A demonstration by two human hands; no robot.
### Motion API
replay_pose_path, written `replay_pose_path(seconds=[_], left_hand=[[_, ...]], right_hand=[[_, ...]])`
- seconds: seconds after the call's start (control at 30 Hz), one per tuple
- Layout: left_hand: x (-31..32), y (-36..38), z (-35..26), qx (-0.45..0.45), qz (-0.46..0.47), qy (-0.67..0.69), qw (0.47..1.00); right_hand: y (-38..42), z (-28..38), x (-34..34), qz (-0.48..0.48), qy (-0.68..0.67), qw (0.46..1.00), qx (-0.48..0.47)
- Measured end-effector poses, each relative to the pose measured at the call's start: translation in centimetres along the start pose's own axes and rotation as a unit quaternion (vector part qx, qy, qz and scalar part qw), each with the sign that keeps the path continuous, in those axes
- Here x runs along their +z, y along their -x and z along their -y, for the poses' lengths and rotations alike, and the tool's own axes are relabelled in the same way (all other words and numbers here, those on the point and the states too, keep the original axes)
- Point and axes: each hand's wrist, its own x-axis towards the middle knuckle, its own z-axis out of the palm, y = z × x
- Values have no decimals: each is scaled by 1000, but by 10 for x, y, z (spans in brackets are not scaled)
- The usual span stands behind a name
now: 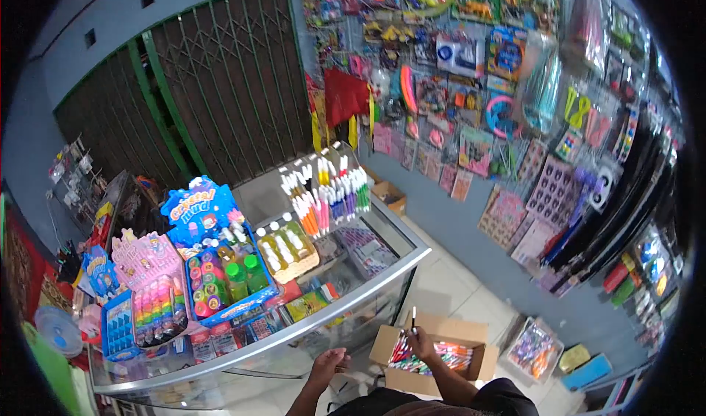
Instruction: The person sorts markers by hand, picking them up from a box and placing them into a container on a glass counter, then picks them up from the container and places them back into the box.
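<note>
Over an open cardboard box (479,334) full of colourful pens (450,355), my right hand (423,345) is closed on an upright pen (414,317) with a white body and a dark part. My left hand (331,363) is raised by the counter's front edge, palm up with its fingers curled and apart, and nothing shows in it. On the glass counter, rows of white-capped markers (331,199) in orange, pink, blue, purple and green stand upright at the far end. Beside them a basket (300,267) holds small bottles with white caps.
The glass counter (353,295) carries a blue Crystal Mud display box (232,309) and a pink display (151,262). A clear tub of packets (535,350) stands on the floor right of the box. Toys hang on the wall; a folding gate (228,85) is behind.
</note>
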Motion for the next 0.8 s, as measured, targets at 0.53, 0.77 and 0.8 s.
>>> replay_pose_path(seconds=[0.53, 0.77, 0.8], left_hand=[[-62, 65, -43, 156, 20, -58, 986], [-126, 89, -22, 187, -10, 25, 982], [-130, 98, -29, 224, -25, 50, 973]], right_hand=[[61, 190, 184, 298, -38, 946, -126], [79, 255, 228, 391, -16, 909, -144], [79, 251, 238, 399, -10, 904, -153]])
